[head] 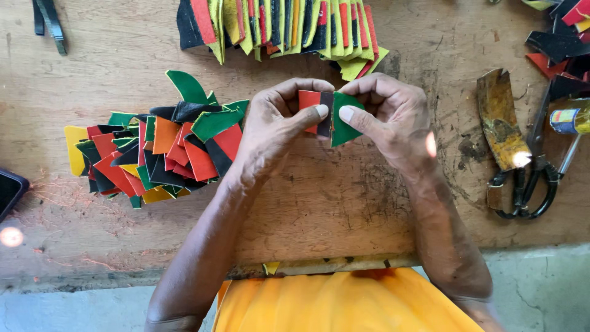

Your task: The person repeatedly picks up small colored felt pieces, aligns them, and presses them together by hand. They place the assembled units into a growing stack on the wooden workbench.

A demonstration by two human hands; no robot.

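held piece: small joined patch [330, 117], red + black + green panels, pinched between both hands over the wooden bench [344, 203], just below the top stack.
left hand [276, 126]: closed in a pinch; thumb lies across the red/black side, tip at the black strip.
right hand [393, 123]: closed in a pinch too; thumb pressed on the green panel, other fingers curled behind it.
key relation: thumbs meet tip to tip at the black centre strip. Red lies toward left hand, green toward right. Neither hand is nearer; the patch sits dead between them.
long axis: black strip runs roughly upright in view, away from the body; green panel's lower point juts down-right past the thumbs.
left of hands: loose heap of cut pieces [160, 154], red, green, black, orange, yellow; touches or nearly touches the left hand, can't tell which.
above hands: fanned row of joined pieces [283, 27], near the fingertips but apart.
right side: scissors [534, 178] + a worn metal blade [501, 120], well apart from right hand.
far left edge: dark phone [9, 190], well apart.
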